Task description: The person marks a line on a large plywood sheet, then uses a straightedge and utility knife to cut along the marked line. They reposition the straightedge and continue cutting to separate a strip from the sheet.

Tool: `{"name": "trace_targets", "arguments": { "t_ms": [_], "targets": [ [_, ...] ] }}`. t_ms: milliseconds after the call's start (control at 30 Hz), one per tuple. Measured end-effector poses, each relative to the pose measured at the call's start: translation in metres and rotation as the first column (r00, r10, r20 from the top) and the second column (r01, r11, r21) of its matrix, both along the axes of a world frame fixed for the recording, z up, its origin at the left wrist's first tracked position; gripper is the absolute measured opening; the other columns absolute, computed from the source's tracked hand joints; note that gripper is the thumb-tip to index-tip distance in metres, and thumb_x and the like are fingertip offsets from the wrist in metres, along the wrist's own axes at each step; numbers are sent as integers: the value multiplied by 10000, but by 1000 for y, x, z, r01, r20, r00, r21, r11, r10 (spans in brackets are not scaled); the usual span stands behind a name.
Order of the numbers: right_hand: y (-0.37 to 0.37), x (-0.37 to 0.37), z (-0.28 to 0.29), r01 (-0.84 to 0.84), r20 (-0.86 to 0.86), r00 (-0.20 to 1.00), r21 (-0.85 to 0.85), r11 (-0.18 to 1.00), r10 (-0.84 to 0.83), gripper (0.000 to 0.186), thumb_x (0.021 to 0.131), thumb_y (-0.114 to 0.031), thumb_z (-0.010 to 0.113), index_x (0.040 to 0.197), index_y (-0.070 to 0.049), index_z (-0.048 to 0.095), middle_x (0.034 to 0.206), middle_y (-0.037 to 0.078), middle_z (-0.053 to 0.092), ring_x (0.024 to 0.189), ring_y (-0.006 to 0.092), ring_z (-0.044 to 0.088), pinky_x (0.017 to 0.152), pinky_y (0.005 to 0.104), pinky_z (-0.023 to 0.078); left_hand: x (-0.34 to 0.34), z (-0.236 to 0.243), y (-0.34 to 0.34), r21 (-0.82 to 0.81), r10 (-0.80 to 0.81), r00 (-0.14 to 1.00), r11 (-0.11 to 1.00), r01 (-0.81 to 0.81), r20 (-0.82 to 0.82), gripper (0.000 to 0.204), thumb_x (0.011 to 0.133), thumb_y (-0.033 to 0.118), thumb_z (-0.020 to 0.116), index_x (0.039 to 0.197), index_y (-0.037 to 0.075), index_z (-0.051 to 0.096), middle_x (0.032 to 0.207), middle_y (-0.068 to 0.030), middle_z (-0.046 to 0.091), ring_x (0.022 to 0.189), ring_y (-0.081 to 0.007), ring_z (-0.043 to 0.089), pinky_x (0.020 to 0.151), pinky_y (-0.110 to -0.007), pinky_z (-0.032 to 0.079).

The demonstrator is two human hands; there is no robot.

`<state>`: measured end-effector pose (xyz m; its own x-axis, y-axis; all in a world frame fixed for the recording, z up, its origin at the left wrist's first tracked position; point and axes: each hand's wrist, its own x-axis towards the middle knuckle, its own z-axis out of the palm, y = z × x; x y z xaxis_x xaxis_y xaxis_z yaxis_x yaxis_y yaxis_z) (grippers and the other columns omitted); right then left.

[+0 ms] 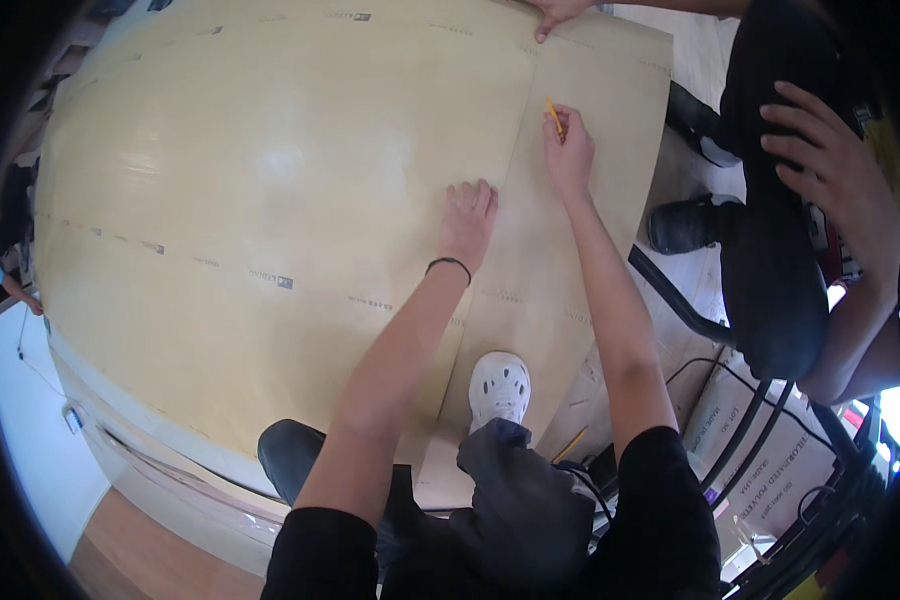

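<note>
Right hand (pixel 570 153) clamped on a yellow pencil (pixel 555 117), over the tan sheeting (pixel 270 150), right of a long straight line (pixel 513 145). Left hand (pixel 466 218) on the sheeting just left of that line, fingers bent; whether they pinch anything, cannot tell. Co-worker's hand (pixel 562 9) at the far edge, white clog (pixel 500 387) nearer the body.

The right hand (pixel 570 155) holds a slim yellow tool (pixel 555 118) over a broad tan sheet (pixel 300 150). The left hand (pixel 466 225) rests on it, just beside a long straight line (pixel 521 122); a white clog (pixel 499 390) stands nearer the body.
</note>
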<state>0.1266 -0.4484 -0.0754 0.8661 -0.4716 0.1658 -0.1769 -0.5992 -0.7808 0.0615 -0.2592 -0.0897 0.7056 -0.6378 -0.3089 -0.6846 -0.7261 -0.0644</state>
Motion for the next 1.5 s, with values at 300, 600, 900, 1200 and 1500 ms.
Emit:
{"name": "trace_targets", "arguments": {
  "t_ms": [300, 600, 900, 1200, 1500],
  "targets": [
    [-17, 84, -32, 67, -59, 995, -162, 984, -78, 257, 926, -240, 571, 1102, -59, 624, 964, 149, 708, 895, 338, 677, 784, 467, 507, 6, 15, 0, -1, -3, 991, 1000, 3, -132, 1087, 642, 268, 871, 1499, 56, 235, 1606, -127, 169, 1472, -312, 212, 1162, -557, 249],
    [-20, 101, -26, 91, -120, 985, -239, 967, -123, 260, 913, -295, 559, 1063, -107, 659, 949, 115, 718, 885, 336, 683, 769, 475, 515, 7, 22, -3, 44, -2, 989, 999, 8, -148, 887, 778, 166, 733, 1505, 73, 234, 1617, -110, 148, 1476, -297, 205, 1149, -577, 255],
    [-41, 133, -30, 250, -68, 962, -174, 952, -265, 277, 864, -330, 621, 1041, -125, 680, 944, 113, 723, 887, 343, 684, 771, 469, 522, 7, 26, -1, 4, -2, 990, 1000, 2, -138, 801, 802, 134, 688, 1483, 46, 276, 1610, -127, 157, 1464, -306, 227, 1134, -577, 280],
    [-54, 160, -27, 194, -111, 970, -186, 963, -217, 311, 871, -396, 619, 1044, -150, 699, 942, 107, 723, 887, 341, 684, 760, 470, 526, 8, 24, -1, -31, 1, 989, 1000, -5, -149, 780, 800, 112, 680, 1472, 40, 291, 1600, -132, 178, 1460, -312, 233, 1125, -586, 292],
    [-57, 154, -25, 119, -162, 973, -248, 961, -162, 303, 867, -349, 591, 1053, -133, 693, 943, 123, 722, 898, 343, 684, 769, 464, 530, 7, 22, -2, -78, 26, 985, 996, -40, -172, 753, 800, 50, 651, 1468, 45, 302, 1602, -120, 176, 1469, -309, 211, 1126, -595, 289]
  ]
}}
